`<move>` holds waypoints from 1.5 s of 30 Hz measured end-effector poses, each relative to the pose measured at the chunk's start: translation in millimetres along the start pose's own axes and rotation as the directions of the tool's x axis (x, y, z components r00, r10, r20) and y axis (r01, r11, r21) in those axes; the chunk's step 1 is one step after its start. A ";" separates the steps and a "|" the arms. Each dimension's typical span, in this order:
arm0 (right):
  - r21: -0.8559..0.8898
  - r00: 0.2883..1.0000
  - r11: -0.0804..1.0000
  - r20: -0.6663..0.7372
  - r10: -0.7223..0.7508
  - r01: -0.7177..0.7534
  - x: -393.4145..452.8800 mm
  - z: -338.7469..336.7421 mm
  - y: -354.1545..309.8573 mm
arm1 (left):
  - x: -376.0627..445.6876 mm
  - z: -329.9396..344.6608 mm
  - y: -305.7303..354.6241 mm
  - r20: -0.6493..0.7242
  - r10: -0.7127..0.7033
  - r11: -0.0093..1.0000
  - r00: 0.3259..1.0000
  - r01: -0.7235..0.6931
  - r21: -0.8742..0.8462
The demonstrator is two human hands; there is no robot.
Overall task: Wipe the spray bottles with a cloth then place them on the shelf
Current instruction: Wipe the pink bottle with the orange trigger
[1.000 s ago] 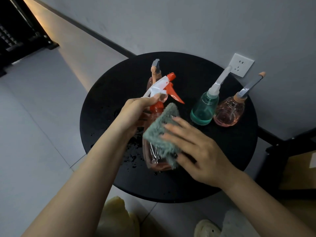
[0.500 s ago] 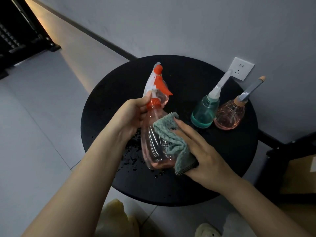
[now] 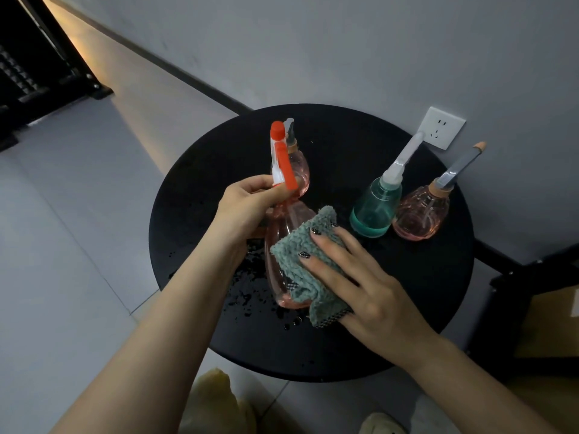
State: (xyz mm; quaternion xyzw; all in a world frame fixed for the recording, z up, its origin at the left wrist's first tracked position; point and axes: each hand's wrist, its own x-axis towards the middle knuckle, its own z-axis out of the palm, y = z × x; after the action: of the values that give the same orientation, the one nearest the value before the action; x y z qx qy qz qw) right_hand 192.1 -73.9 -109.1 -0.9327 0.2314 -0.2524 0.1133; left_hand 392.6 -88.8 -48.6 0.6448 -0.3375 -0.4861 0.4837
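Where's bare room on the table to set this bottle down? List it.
Free: the table's right front, right of the right hand, and its back middle between the rear pink bottle and green bottle. Crowded: wet patch under the held bottle; far right.

free: bare near-right of round black table (image 3: 407,308) | blocked: teal bottle (image 3: 372,211), pink round bottle (image 3: 419,214) far right | wet droplets (image 3: 247,296) left

The scene is dim and cool grey. A warm band of light falls along the floor (image 3: 103,98) and wall base in the upper left of the frame. The black counter (image 3: 423,292) swallows detail, with small glints on wet droplets. Straight lines bow toward the edges from wide-angle distortion; focus is slightly soft throughout.
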 end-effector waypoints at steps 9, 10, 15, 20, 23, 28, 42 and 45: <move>-0.013 0.976 0.979 0.077 -0.201 0.203 -0.5 -8.9 3.7 | 5.0 -4.6 -0.2 -0.028 -0.072 0.997 0.997 0.071 -0.025; 0.026 0.983 0.984 0.048 -0.179 0.178 1.3 -8.9 4.2 | 5.7 -4.2 -0.9 -0.009 -0.073 0.997 0.997 0.073 -0.024; 0.462 0.971 0.864 -0.021 0.239 -0.203 24.1 -8.6 1.7 | 3.7 6.1 -4.5 0.136 -0.057 0.997 0.989 0.063 -0.041; 0.593 0.935 0.755 -0.010 0.354 -0.280 35.4 -12.2 0.3 | 2.6 5.5 -5.6 0.194 -0.001 0.998 0.981 0.012 -0.055; 0.526 0.971 0.825 0.006 0.238 -0.206 22.7 -13.6 0.4 | 3.8 1.4 -4.6 0.187 -0.009 0.999 0.982 0.016 -0.038; 0.273 0.999 0.962 -0.050 -0.008 0.022 5.3 -12.1 -1.0 | 7.4 0.8 -4.0 0.098 -0.049 0.998 0.994 0.053 -0.034; 0.518 0.947 0.815 -0.028 0.320 -0.260 28.6 -9.4 3.1 | 16.0 3.2 -11.6 0.144 -0.115 0.991 0.983 0.123 -0.046; 0.530 0.939 0.801 -0.022 0.343 -0.280 27.7 -7.4 -0.6 | 14.3 5.0 -12.5 0.107 -0.107 0.991 0.988 0.115 -0.072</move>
State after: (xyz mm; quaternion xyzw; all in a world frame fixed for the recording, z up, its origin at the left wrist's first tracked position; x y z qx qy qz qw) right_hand 209.6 -87.6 -91.0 -0.8000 0.3110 -0.3373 0.3867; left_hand 391.7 -99.4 -65.0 0.6175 -0.3061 -0.5577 0.4626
